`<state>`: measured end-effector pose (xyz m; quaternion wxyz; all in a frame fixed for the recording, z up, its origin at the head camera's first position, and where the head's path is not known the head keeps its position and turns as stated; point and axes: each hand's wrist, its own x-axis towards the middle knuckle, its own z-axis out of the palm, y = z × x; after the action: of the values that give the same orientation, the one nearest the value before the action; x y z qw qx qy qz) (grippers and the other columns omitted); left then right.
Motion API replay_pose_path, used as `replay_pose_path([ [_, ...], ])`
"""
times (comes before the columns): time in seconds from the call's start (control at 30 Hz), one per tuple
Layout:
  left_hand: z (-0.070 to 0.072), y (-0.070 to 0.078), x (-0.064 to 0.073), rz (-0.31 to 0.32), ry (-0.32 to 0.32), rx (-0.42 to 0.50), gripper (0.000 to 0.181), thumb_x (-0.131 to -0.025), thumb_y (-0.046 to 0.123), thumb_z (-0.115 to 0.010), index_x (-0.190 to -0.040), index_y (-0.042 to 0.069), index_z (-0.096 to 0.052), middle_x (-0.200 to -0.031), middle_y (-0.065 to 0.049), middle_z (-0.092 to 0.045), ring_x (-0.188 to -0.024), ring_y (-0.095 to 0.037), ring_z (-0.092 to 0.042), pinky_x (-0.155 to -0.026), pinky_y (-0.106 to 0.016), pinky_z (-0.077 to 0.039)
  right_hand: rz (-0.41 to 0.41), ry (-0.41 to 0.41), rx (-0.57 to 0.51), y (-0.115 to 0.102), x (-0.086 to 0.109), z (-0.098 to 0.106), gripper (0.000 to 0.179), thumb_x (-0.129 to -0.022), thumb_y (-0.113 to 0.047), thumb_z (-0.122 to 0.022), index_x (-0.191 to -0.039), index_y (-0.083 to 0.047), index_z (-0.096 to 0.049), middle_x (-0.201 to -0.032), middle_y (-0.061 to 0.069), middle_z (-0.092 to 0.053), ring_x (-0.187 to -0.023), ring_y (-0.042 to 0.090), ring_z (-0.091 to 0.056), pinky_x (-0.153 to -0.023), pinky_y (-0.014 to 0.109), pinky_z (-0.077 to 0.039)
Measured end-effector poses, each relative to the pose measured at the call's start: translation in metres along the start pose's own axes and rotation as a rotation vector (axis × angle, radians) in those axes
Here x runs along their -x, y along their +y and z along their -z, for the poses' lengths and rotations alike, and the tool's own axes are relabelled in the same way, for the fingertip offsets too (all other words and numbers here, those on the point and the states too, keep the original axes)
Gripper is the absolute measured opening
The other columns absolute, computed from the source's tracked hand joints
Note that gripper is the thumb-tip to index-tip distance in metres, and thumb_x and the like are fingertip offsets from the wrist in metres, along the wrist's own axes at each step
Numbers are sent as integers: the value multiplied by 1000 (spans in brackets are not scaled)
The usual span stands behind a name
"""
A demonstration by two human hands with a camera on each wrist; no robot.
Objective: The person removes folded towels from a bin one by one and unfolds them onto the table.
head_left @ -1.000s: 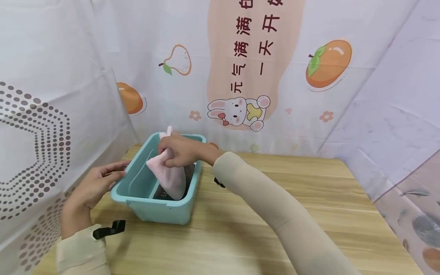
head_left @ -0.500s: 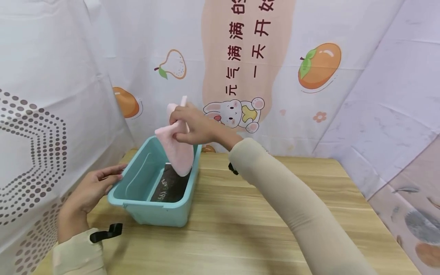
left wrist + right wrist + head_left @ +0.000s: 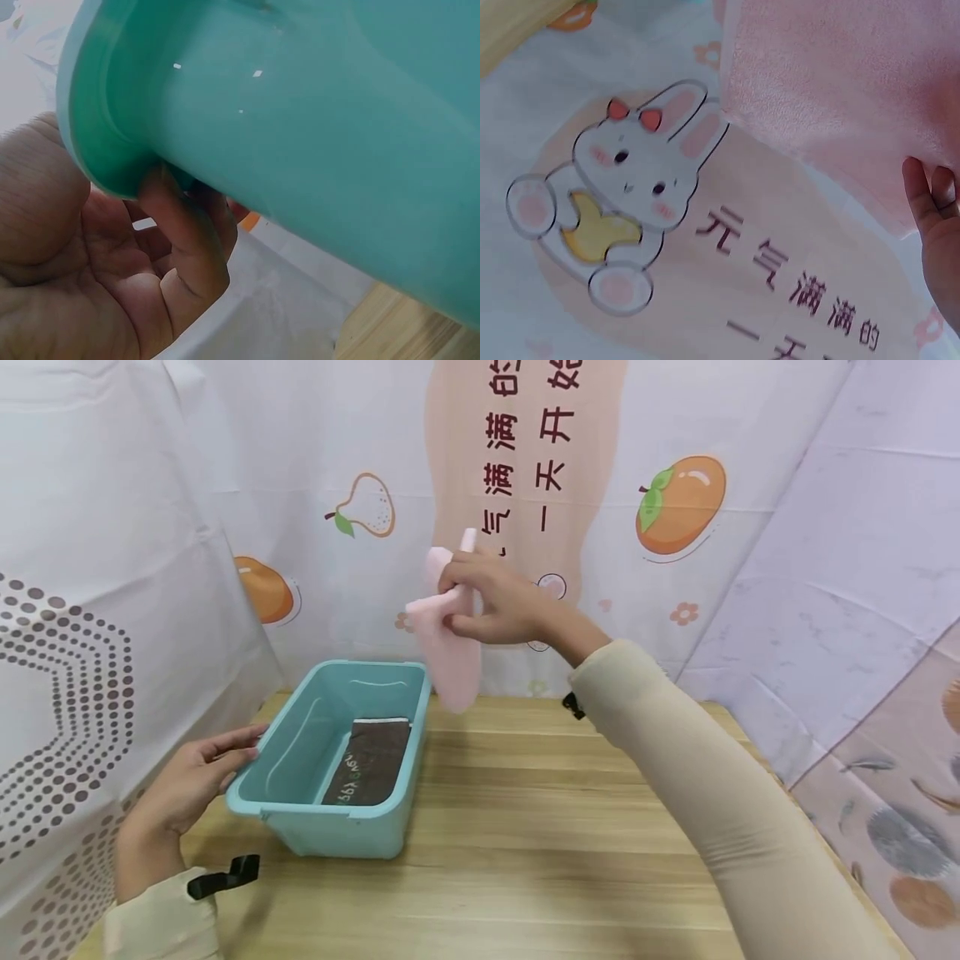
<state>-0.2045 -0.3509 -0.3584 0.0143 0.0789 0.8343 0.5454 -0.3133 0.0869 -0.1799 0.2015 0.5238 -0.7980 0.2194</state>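
Note:
My right hand (image 3: 498, 602) pinches a pink towel (image 3: 448, 660) by its upper part, and the folded cloth hangs down beyond the right rim of a light blue plastic bin (image 3: 330, 814). In the right wrist view, fingertips press into the fluffy towel (image 3: 817, 82). My left hand (image 3: 176, 785) holds the bin's left rim. Its fingers (image 3: 187, 255) curl up under the rim in the left wrist view. Inside the bin, a dark brown folded cloth (image 3: 375, 760) with light lettering and a white edge lies flat on the bottom.
The bin stands at the left of a wooden table (image 3: 525, 827). A white printed curtain (image 3: 360, 435) closes off the back, and more curtains hang at the left (image 3: 97, 527) and right sides. Black straps (image 3: 225, 877) stick out from both sleeves.
My right hand has lifted the pink towel up out of the bin and carried it to the right. The brown cloth is now uncovered. The left hand stays at the rim.

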Motion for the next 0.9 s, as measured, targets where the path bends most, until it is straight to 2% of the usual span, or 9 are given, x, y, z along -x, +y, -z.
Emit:
replay_pose_path([
  [0.2, 0, -2, 0, 16, 5, 13, 58, -106, 25, -58, -153, -4, -40, -120, 27, -56, -104, 5, -62, -80, -22, -57, -36, -2, 44, 11, 42, 26, 11, -85, -16, -71, -90, -10, -63, -92, 0, -63, -95, 26, -45, -84, 40, -38],
  [0.33, 3, -3, 0, 10, 14, 0, 57, -106, 25, -58, -153, -3, -41, -119, 29, -56, -103, 6, -62, -79, -22, -57, -78, -19, 74, 19, 73, 35, 13, -84, -16, -73, -91, -10, -63, -90, -1, -63, -92, 25, -46, -80, 40, -39],
  [0.67, 2, -5, 0, -11, 4, 28, 57, -106, 23, -58, -152, -6, -42, -118, 25, -59, -103, 4, -63, -78, -23, -58, -173, -72, 130, 39, 165, 36, 14, -82, -14, -77, -90, -16, -65, -86, -10, -59, -82, 18, -44, -74, 36, -37],
  [0.9, -2, -5, -6, -2, 6, 0, 60, -107, 24, -57, -152, -11, -38, -118, 25, -57, -103, 6, -61, -80, -20, -56, -164, -139, 162, 34, 228, 28, 19, -80, -13, -79, -91, -22, -65, -85, -17, -57, -80, 13, -45, -72, 32, -37],
])
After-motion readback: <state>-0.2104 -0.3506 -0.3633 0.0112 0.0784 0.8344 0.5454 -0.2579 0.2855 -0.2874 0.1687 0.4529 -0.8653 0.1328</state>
